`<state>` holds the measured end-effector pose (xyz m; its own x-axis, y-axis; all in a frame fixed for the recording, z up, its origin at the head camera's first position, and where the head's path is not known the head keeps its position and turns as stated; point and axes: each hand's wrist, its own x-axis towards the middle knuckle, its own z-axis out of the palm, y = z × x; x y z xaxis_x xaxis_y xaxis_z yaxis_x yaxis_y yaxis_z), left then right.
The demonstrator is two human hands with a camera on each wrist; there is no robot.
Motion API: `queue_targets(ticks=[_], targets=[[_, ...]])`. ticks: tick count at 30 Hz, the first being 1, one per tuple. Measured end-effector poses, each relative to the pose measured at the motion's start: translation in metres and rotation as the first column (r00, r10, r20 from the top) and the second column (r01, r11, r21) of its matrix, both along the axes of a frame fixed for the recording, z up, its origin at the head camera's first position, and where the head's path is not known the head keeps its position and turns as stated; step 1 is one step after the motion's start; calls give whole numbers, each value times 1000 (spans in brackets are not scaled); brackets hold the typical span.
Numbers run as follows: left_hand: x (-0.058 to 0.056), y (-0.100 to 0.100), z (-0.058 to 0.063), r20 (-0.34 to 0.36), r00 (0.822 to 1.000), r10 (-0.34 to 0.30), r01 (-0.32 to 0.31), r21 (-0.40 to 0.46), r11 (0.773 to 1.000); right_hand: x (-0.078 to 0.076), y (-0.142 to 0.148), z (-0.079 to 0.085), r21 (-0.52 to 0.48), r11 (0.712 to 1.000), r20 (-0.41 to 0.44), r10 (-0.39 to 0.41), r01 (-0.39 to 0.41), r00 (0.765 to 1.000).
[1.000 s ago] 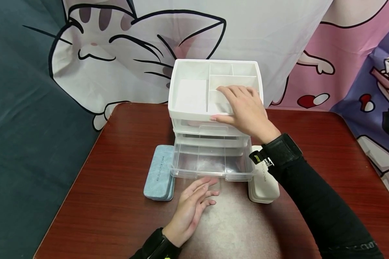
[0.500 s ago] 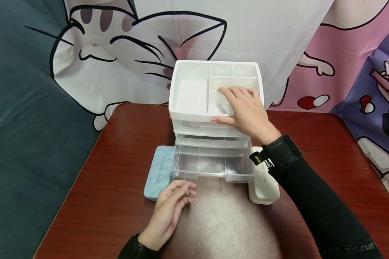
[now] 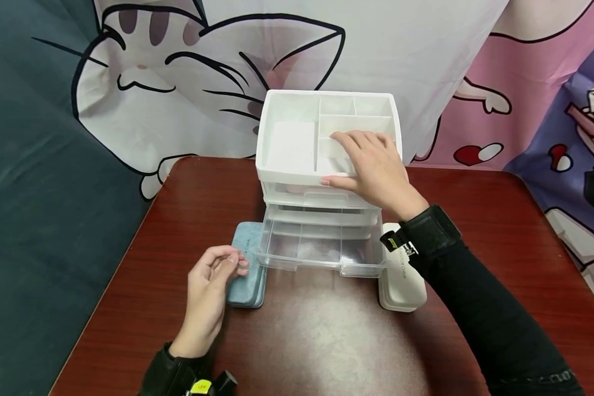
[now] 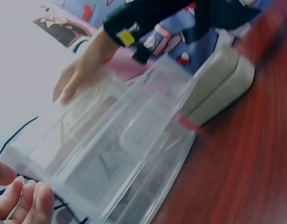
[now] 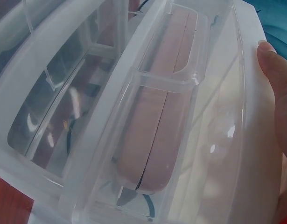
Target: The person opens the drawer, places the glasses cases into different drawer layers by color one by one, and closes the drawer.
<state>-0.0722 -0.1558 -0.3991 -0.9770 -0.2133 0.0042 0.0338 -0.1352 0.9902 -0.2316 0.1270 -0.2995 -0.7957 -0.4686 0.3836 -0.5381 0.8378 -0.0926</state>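
Note:
A white storage box (image 3: 288, 146) stands on the table, its open top tray split into compartments. Below, a clear drawer (image 3: 322, 250) is pulled out with nothing in it. My right hand (image 3: 373, 168) holds the top tray's front rim, thumb outside and fingers reaching into a compartment. Over the blue glasses-style case (image 3: 247, 286), left of the drawer, my left hand (image 3: 208, 297) hovers with loosely curled fingers and holds nothing; whether it touches the case is unclear. Through the shut upper drawer, a pink case (image 5: 155, 121) shows in the right wrist view.
A cream case (image 3: 402, 278) lies right of the drawer, partly under my right wrist. The brown tabletop (image 3: 322, 341) spreads in front. A patterned cloth (image 3: 178, 121) hangs behind the box, and dark green fabric (image 3: 44, 220) lies to the left.
My left hand has moved left from in front of the clear drawer to over the blue case, its fingers curling more. My right hand has stayed on the tray.

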Motion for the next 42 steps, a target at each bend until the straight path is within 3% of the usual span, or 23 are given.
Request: queue_targets(ticks=[2, 3, 4, 6, 8, 9, 13, 19, 24, 28, 35, 42], targets=[[-4, -5, -3, -47, 999, 23, -30, -138, 990, 0, 0, 1, -1, 1000, 2, -1, 1, 1000], [-6, -7, -5, -74, 997, 31, -48, -240, 970, 0, 0, 1, -2, 1000, 5, -1, 1, 1000], [-8, -9, -8, -101, 994, 33, -66, -348, 935, 0, 0, 1, -4, 1000, 7, 0, 0, 1000], [-12, -13, -13, -143, 990, 14, -89, -535, 840, 0, 0, 1, -4, 1000, 9, 1, -1, 1000], [-15, -14, -17, -152, 988, -29, -81, -667, 740, 0, -1, 1, -2, 1000, 8, 1, -1, 1000], [-16, -14, -19, -140, 989, -51, -64, -706, 705, 0, -1, 1, -1, 1000, 7, 1, -1, 1000], [-18, -12, -22, -56, 992, -111, 28, -770, 638, 1, -1, 2, 0, 1000, 0, 1, -1, 1000], [-19, -10, -26, 72, 988, -133, 136, -810, 570, 1, 0, 4, 3, 1000, 1, 0, 0, 1000], [-18, -7, -31, 133, 984, -121, 178, -827, 533, 1, 0, 4, 5, 1000, 0, -1, 1, 1000], [-18, -5, -33, 121, 988, -92, 151, -840, 520, 1, 0, 3, 5, 1000, -2, -3, 3, 1000], [-18, -9, -31, 97, 994, -41, 103, -824, 556, 1, 0, 2, 3, 1000, 4, -4, 4, 1000], [-21, -17, -14, 28, 999, 46, -6, -796, 605, 0, 1, 1, 3, 1000, 2, -6, 6, 1000]])
